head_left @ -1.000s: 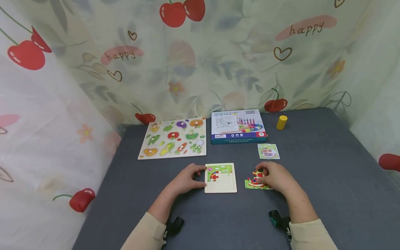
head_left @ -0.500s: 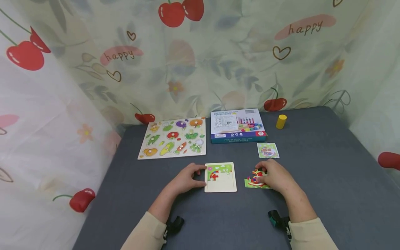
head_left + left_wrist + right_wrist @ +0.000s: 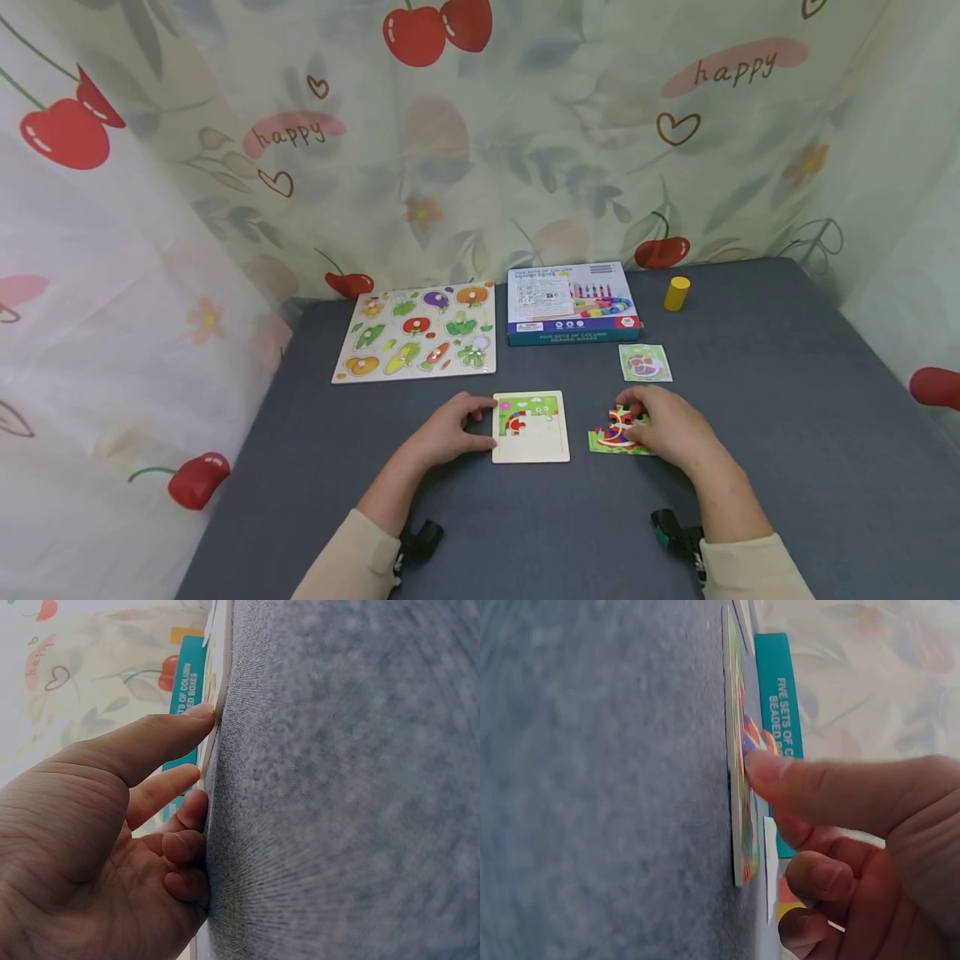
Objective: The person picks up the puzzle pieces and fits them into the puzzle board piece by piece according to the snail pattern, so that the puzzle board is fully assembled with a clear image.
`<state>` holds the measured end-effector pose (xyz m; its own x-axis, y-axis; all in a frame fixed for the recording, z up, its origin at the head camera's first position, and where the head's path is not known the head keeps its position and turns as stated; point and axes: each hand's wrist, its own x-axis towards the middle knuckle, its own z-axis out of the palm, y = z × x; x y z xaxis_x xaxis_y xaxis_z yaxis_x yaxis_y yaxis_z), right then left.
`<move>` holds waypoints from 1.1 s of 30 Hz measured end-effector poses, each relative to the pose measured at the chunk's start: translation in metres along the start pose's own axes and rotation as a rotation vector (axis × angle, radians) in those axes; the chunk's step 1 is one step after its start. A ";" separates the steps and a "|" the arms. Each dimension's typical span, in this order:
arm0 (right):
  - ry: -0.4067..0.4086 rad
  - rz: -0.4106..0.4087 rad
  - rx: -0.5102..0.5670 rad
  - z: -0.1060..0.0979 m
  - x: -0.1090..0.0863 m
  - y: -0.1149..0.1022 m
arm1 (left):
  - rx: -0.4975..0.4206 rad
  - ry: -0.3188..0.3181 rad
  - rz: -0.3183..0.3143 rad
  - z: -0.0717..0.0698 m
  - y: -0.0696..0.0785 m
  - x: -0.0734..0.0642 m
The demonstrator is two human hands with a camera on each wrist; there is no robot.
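A square wooden puzzle tray (image 3: 531,450) lies flat in the head view, its picture pieces (image 3: 528,407) covering the upper part. My left hand (image 3: 450,429) rests at the tray's left side, thumb and index finger touching its edge. In the left wrist view, the other fingers (image 3: 184,847) of that hand are loosely bent over the cloth. To the right of the tray, my right hand (image 3: 670,425) pinches a red patterned puzzle piece (image 3: 620,417) just over a green-edged group of pieces (image 3: 603,444). The right wrist view shows the thumb (image 3: 769,771) against this colourful piece, which stands tilted.
A vegetable puzzle board (image 3: 386,364) lies at the back left beside a teal-sided bead box (image 3: 573,335). Behind my right hand lies a small picture card (image 3: 645,364). A yellow cylinder (image 3: 676,294) stands farther back on the grey cloth (image 3: 525,533).
My right thumb and fingers have shifted slightly right, and more of the red piece shows now. The left hand and the tray have stayed in place.
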<state>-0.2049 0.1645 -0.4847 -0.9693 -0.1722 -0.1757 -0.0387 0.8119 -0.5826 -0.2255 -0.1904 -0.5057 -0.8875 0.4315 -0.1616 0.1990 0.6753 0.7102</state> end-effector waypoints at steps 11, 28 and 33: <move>0.047 -0.038 -0.037 -0.007 -0.005 -0.001 | -0.004 0.013 0.012 0.001 0.000 0.000; 0.177 -0.227 0.024 -0.030 -0.022 -0.030 | -0.002 0.005 0.015 0.000 0.000 0.000; 0.177 -0.250 0.064 -0.031 -0.021 -0.038 | -0.001 0.009 0.015 0.000 -0.001 0.000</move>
<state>-0.1905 0.1551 -0.4343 -0.9590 -0.2581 0.1173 -0.2717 0.7185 -0.6403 -0.2254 -0.1911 -0.5065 -0.8881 0.4365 -0.1443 0.2124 0.6680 0.7132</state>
